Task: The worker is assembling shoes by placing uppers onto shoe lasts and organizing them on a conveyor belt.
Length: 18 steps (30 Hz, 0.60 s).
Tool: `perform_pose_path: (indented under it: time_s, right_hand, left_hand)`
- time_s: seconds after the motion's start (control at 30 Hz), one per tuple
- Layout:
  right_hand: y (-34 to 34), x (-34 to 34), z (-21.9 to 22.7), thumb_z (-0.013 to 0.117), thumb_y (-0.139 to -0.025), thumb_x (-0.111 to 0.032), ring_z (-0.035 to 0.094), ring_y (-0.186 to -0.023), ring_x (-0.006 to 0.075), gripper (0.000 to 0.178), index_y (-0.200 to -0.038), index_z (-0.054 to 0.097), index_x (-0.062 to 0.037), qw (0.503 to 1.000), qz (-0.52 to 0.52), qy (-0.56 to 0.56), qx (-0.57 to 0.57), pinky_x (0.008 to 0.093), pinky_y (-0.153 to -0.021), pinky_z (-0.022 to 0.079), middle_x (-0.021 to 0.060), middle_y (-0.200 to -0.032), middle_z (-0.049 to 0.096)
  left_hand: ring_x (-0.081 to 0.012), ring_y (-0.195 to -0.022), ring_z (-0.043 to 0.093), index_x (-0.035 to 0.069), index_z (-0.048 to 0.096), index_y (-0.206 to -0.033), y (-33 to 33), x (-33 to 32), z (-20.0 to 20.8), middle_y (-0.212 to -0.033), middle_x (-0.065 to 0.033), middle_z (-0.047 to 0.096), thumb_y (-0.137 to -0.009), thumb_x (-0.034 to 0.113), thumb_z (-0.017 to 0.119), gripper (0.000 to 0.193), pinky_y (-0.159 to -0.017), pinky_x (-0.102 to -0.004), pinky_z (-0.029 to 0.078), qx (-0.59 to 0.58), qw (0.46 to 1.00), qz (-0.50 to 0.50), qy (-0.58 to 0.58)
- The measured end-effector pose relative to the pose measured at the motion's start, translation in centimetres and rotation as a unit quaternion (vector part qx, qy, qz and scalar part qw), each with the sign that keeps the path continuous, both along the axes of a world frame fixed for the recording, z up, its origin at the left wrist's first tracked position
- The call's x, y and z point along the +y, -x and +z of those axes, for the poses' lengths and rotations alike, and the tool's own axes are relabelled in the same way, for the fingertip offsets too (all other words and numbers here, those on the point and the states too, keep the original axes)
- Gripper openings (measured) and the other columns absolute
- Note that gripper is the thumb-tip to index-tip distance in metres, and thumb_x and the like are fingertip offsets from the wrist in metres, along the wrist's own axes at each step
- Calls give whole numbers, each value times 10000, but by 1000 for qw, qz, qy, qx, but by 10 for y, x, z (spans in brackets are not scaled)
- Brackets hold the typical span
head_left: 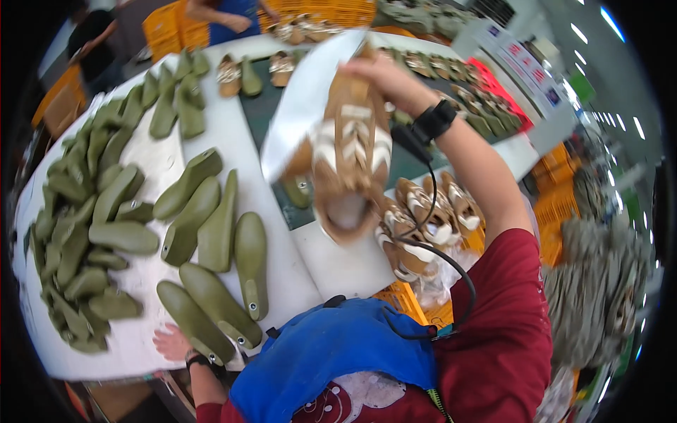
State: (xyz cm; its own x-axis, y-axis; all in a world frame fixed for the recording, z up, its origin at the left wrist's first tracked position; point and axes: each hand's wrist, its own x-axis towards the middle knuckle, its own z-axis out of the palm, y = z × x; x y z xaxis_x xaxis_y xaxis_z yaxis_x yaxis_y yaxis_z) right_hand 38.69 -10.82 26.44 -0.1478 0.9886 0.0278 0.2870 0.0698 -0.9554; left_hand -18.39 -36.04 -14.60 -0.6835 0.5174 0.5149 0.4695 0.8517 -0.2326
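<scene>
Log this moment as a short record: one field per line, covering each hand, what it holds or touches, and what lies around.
Setting: white worktable in a workshop
Right hand: raised, gripping a tan and white shoe upper by one end, its opening facing the camera
Left hand: resting on the table's near edge beside an olive green shoe last
On the table: many more green lasts, mostly at left
Near right: pile of tan uppers
Clothing: blue apron, red sleeve

- right hand [384, 74]: motion-blurred, its grip on the tan shoe upper [350, 158] indistinct.
- left hand [171, 343]: fingers partly hidden beneath a green shoe last [194, 321].
- co-workers at the top edge: cut off.
</scene>
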Motion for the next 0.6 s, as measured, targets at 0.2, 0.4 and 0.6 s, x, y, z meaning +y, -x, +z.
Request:
perform_pose_path:
  time_s: [0.2,0.4,0.6]
  right_hand:
    - [-27,-75,-145,690,-771,-333,561,-982,159,696,-1305,370,-23,938,155,296,-98,285,-838,464,104,-1116,573]
    - [12,-79,-236,623,-714,-545,486,-1121,384,865,-1371,286,-95,904,-7,148,-402,428,-938,404,243,-1240,477]
    - [-1,-109,-182,576,-772,-546,483,-1143,337,764,-1345,363,-87,945,14,14,-325,382,-955,392,228,-1215,511]
  left_hand:
    - [-281,-1154,440,233,496,-1203,-19,18,10,-1286,-25,464,-839,571,404,505,-868,-527,379,-88,995,38,-20]
    - [-352,-1209,379,187,437,-1281,-37,13,36,-1349,-83,401,-854,564,354,575,-926,-536,328,-184,983,17,-1]
    - [-380,-1199,372,141,428,-1298,-25,-2,58,-1346,-126,391,-847,492,413,572,-926,-517,331,-254,966,-38,-24]
